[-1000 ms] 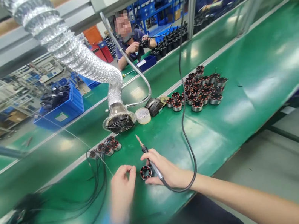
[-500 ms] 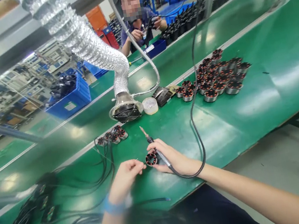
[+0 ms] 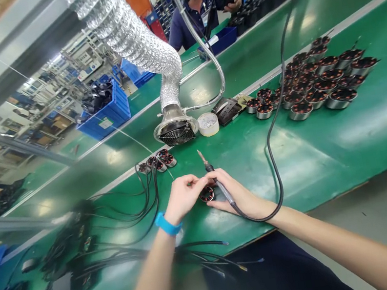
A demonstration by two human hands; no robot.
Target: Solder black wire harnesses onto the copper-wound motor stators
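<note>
**Left hand (image 3: 185, 198) and right hand (image 3: 241, 198) together on small motor (image 3: 206, 193)**

Black wires (image 3: 150, 201) lie left of the round, copper-wound motor. Both hands clamp it, the right also gripping a soldering iron (image 3: 218, 184). More motors (image 3: 316, 80) sit far right on the green surface (image 3: 363, 141).

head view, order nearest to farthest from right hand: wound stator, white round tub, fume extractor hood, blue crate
From the right hand:
1. wound stator, right at its fingers, to its left
2. white round tub, ahead on the green bench
3. fume extractor hood, ahead and left, just past the tub
4. blue crate, far left, beyond the bench
</note>
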